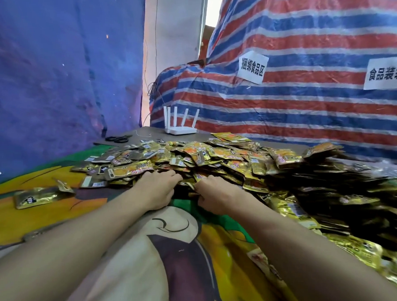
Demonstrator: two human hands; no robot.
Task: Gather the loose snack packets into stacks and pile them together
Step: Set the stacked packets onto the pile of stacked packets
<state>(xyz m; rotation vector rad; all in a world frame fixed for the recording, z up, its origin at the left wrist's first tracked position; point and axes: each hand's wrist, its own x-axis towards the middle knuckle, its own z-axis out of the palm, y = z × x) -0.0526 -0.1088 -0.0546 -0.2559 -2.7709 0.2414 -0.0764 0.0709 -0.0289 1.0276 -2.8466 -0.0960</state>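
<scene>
Subject of the task: the snack packets (215, 156), gold foil, lie in a broad loose heap across the middle and right of the desk (274, 140), on a printed cloth (141, 251). A few stray packets (35, 197) lie apart on the left. No squared stack is visible, so gathering is judged to be at an early stage. Both forearms reach straight forward, side by side, wrists low over the cloth, backs of the hands up. The left hand (156, 189) and right hand (216, 195) meet the near edge of the heap close together, a placement that suits drawing a bundle out between them. Left grip: the fingers run under the packets with tips hidden, and whether it holds anything cannot be told. Right grip: narrow, fingers curled at the knuckles round a few packets at the heap's edge. Noted beyond the heap: scissors (118, 138) and a white router (181, 131) at the far side of the desk, well apart from the hands. A striped tarpaulin (287, 97) behind bears two paper signs (252, 67).
</scene>
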